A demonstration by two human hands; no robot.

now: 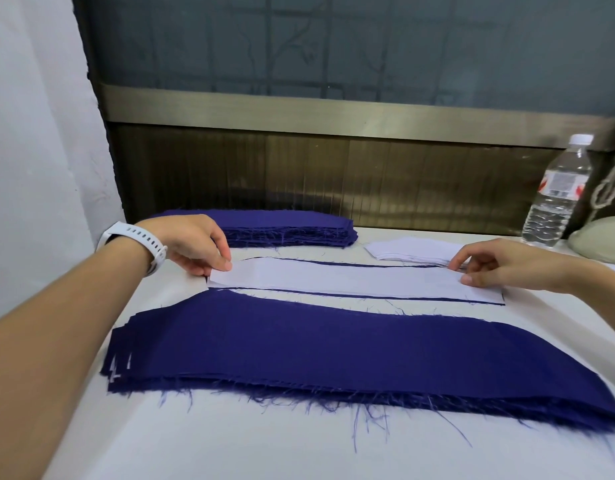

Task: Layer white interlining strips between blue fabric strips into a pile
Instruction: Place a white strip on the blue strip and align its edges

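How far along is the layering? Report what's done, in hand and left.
Done: the near pile already holds many blue layers, with white edges peeking out at its left end. In hand: the left hand and right hand hold the ends of a white interlining strip lying on a blue strip. Left: the far blue stack and the white stack are not yet layered.

Sewing workshop: cut blue fabric stacks (333, 351), interlining strips (413, 251) on cloth-covered worktable (230, 445).
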